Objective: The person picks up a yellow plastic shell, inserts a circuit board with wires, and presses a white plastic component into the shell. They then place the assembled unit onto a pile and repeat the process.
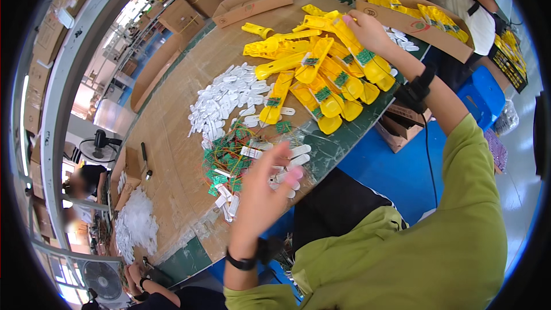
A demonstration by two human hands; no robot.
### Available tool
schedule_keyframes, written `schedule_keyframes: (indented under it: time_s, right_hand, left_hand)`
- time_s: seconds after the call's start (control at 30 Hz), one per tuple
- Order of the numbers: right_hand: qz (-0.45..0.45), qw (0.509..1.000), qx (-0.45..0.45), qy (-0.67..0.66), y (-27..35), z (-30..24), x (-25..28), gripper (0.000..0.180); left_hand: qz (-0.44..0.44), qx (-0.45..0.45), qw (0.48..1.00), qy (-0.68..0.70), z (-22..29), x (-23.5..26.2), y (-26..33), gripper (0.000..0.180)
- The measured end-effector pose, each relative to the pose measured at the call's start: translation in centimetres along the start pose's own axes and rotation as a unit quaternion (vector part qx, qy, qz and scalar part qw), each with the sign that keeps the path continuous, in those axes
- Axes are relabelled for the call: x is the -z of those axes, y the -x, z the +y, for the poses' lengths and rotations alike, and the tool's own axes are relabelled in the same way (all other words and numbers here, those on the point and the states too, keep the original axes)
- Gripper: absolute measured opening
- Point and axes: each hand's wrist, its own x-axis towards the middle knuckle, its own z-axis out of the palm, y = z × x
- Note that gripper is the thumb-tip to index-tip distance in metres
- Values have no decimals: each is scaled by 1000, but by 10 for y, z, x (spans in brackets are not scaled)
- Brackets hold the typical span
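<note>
My right hand (368,33) reaches to the far side of the table, its fingers closed on the edge of a long yellow plastic housing (343,33) in a heap of similar ones. Several housings carry small green circuit boards (323,94). Nearer, my left hand (259,195) hovers over loose white oval plastic pieces (299,150), thumb and fingers apart, with nothing visible between them. Beside it lies a tangle of green circuit boards with thin red and yellow wires (232,155). White rectangular parts (228,204) lie at its near edge.
A large pile of white oval pieces (221,100) covers the table's middle. Cardboard boxes (255,3) line the far side; another box (413,20) holds yellow housings. A black-handled tool (146,161) and clear plastic pieces (136,224) lie left. Other people sit and stand around.
</note>
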Motion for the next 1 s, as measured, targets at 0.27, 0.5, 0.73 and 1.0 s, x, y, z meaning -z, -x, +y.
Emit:
schedule_keyframes:
  time_s: [0.27, 0.5, 0.73, 1.0]
  right_hand:
    - [-33, 980, 84, 175, -32, -16, -23, 26]
    - [-292, 909, 179, 237, -51, -93, -89, 28]
    - [-474, 831, 168, 239, -47, -88, -136, 37]
    - [-444, 852, 202, 192, -39, -80, -140, 36]
  left_hand:
    - [12, 37, 947, -320, -91, 72, -111, 25]
    - [-55, 180, 895, -405, -137, 47, -161, 29]
    - [19, 119, 946, -300, -155, 48, -158, 22]
    - [77, 83, 984, -137, -129, 77, -146, 24]
